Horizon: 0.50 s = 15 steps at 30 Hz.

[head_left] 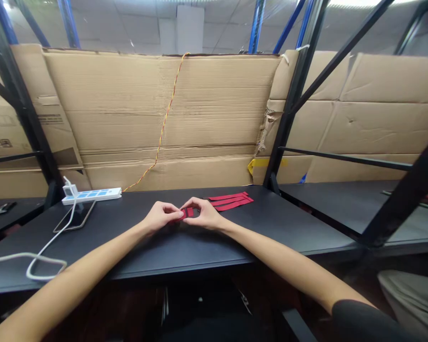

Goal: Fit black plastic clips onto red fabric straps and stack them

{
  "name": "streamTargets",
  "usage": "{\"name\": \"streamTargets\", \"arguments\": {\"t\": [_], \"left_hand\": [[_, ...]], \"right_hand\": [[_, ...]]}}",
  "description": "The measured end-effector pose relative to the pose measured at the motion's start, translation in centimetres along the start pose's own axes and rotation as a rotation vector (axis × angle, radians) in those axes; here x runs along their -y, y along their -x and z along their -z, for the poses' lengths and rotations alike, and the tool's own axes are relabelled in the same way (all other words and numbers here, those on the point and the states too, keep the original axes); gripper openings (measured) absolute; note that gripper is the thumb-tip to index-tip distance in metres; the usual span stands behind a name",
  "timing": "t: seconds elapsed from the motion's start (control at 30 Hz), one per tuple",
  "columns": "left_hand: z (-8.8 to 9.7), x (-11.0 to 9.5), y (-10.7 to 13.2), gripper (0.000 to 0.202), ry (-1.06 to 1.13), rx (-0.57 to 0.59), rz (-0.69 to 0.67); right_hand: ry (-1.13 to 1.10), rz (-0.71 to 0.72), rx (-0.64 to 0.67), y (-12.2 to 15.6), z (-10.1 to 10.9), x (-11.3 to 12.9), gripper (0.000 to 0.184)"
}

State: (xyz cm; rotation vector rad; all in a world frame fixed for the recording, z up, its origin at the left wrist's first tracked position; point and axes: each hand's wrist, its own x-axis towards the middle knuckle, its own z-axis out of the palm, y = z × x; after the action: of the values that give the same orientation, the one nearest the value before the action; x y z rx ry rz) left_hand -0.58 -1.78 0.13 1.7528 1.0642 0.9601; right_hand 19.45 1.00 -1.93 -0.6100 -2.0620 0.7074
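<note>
Between my two hands, just above the dark tabletop [146,256], is a short red strap [189,212] with a black part across it, perhaps a buckle or band. My left hand [161,217] pinches its left end between thumb and fingers. On the other side my right hand [203,214] grips the right end, fingers curled over the top. Behind my right hand lie several flat red straps [231,201], side by side, their near-left ends partly hidden by that hand. What the black part is exactly is too small to tell.
A white power strip [92,195] with a plugged-in charger lies at the back left. Its white cable [50,244] loops past a phone [74,216] toward the front edge. Cardboard panels [214,109] and black metal posts [288,109] bound the back. A twisted cord [167,111] hangs down.
</note>
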Motion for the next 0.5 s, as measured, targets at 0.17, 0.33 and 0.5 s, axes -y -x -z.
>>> {"name": "streamTargets", "arguments": {"t": [0.17,0.33,0.5], "left_hand": [[-0.27,-0.25,0.15,0.03,-0.001,-0.027,-0.02],[-0.21,-0.19,-0.03,0.029,-0.067,-0.063,-0.045],[-0.27,0.05,-0.01,0.027,-0.145,-0.034,-0.074]], "right_hand": [[0.134,0.085,-0.002,0.12,0.08,0.71,0.026],[0.154,0.154,-0.041,-0.04,0.0,0.77,0.024],[0.218,0.127,-0.026,0.13,-0.15,0.59,0.021]]}}
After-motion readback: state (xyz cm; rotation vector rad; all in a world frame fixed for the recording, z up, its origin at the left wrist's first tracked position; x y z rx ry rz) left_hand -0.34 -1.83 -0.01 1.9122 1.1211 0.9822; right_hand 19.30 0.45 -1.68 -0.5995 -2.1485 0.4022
